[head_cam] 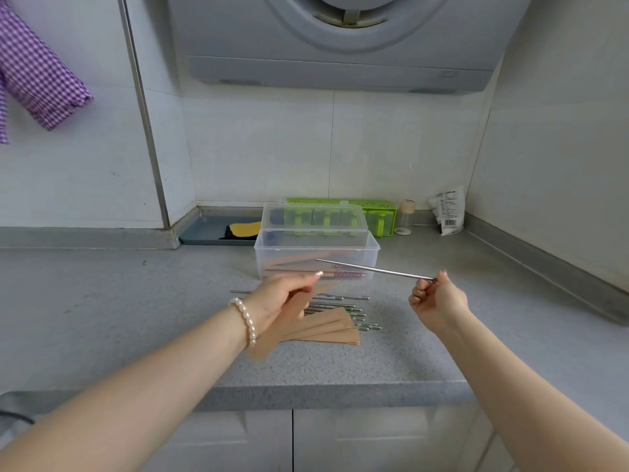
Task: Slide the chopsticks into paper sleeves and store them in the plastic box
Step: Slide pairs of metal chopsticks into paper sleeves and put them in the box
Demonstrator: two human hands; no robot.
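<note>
The clear plastic box (316,258) sits on the grey countertop (136,301) with its hinged lid (315,216) standing open at the back. Inside it lie several sleeved chopsticks (299,264), their tan paper showing through the front wall.

Just in front of the box, the right hand (437,303) pinches a pair of bare metal chopsticks (374,270) at their near end, fingers curled round them. How many sticks it holds is hard to tell; they look like 2 pressed together. They slant up and left, so their far tips hang over the front right part of the box.

In front of the box's left half, the left hand (282,298) grips 1 tan paper sleeve (289,318) between thumb and fingers. The sleeve hangs blurred down past the palm, and its upper end points toward the chopstick tips without touching them. A pearl bracelet (245,321) circles that wrist.

Below the hands, nearer the counter's edge than the box, lies a loose pile of metal chopsticks (343,306) with a fan of empty sleeves (326,330) overlapping it.

Behind the box stands a green container (374,216), with a small jar (406,216) and a white packet (449,209) to its right. Left of the box's lid, a grey tray (204,229) holds something yellow.
</note>
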